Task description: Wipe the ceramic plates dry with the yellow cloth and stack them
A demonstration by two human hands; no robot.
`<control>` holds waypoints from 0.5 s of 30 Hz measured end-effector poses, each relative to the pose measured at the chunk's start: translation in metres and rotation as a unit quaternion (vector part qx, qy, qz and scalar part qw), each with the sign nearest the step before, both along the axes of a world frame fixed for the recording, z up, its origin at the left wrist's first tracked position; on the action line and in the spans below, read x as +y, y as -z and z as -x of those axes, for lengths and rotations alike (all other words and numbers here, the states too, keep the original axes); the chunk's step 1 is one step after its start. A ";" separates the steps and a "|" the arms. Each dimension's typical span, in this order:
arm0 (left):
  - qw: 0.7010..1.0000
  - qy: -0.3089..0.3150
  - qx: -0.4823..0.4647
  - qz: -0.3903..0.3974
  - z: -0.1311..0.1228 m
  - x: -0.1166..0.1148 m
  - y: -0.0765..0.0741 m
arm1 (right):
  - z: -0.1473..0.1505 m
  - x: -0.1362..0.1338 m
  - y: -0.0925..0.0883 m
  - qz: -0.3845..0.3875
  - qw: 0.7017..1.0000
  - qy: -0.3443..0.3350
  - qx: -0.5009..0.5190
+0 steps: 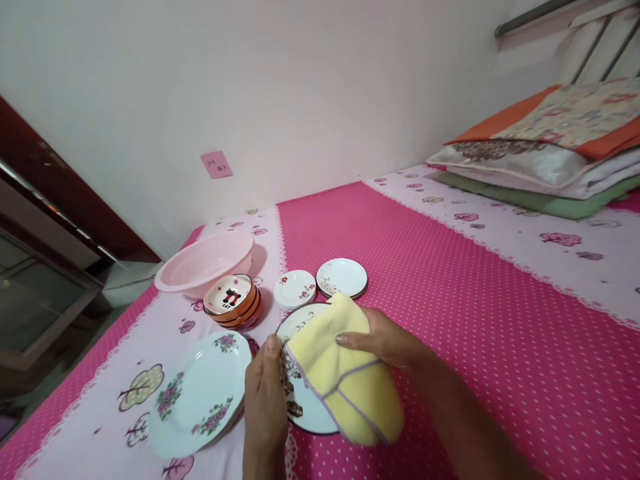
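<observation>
Polka-dot bedspread [425,267] underlies all ware. Pillows [540,160] stacked far right. Pink basin [200,263] at left rear. Floral plate [200,387] lies just left of the left hand [267,387], which grips the rim of the dark-rimmed plate [315,413], centre. Yellow cloth [345,373], grasped by the right hand [385,337], obscures much of it. Orange bowls [247,308] stand beside the basin; small plates [295,290] lie just beyond.

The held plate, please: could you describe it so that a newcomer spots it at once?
Over the sheet, find the right hand holding a yellow cloth. It partly covers the dark-rimmed plate, which, unlike its neighbours, is gripped by the left hand.
</observation>
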State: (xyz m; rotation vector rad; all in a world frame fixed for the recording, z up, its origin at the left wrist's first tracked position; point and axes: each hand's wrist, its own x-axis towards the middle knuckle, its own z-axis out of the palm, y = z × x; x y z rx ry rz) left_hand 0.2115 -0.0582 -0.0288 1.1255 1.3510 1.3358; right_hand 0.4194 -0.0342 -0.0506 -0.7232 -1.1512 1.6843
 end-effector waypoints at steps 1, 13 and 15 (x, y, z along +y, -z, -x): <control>1.000 -0.022 -0.012 0.005 -0.003 0.000 -0.001 | 0.003 0.001 0.000 0.000 1.000 0.007 0.002; 0.993 -0.107 -0.053 -0.023 -0.024 -0.007 -0.001 | 0.006 -0.001 -0.001 -0.040 0.999 -0.017 0.033; 0.998 -0.022 -0.058 0.002 -0.015 -0.004 -0.001 | -0.007 -0.002 -0.001 -0.044 0.999 -0.013 0.009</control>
